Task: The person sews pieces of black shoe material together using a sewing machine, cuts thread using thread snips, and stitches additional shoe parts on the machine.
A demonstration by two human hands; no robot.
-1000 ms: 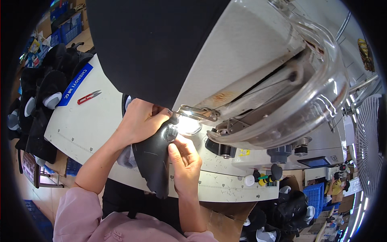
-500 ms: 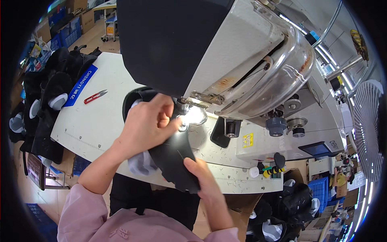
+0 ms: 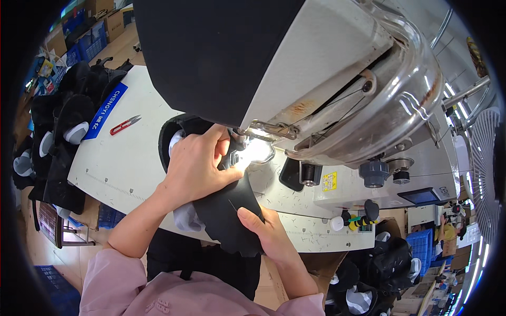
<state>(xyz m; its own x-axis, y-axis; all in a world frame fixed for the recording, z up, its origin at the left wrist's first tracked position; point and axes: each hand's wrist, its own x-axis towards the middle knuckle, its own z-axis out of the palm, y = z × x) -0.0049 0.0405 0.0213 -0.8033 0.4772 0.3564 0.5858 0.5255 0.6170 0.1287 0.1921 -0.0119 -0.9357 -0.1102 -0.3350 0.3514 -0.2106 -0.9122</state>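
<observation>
A black sewn piece point(image 3: 226, 210) with a grey-and-white lining point(image 3: 188, 217) lies under the lit presser foot of a sewing machine point(image 3: 337, 105). My left hand point(image 3: 197, 163) rests on its upper part, fingers curled and thumb tip pressing right beside the needle area. Lower down, my right hand point(image 3: 269, 231) grips the piece's right edge, thumb on top and fingers underneath, mostly hidden. A short thread or slit-like line shows on the black surface near that thumb. The needle itself is lost in the lamp's glare.
Red-handled thread snips point(image 3: 125, 125) lie on the white table point(image 3: 126, 163), left of my hands. Black pieces point(image 3: 63, 121) are piled at the left edge, others point(image 3: 379, 268) at lower right. A dark phone-like object point(image 3: 291, 174) sits behind the needle; thread clippings litter the tabletop.
My view has shifted slightly, so the machine head looks larger and farther right. Both hands keep their hold on the black piece, with little movement.
</observation>
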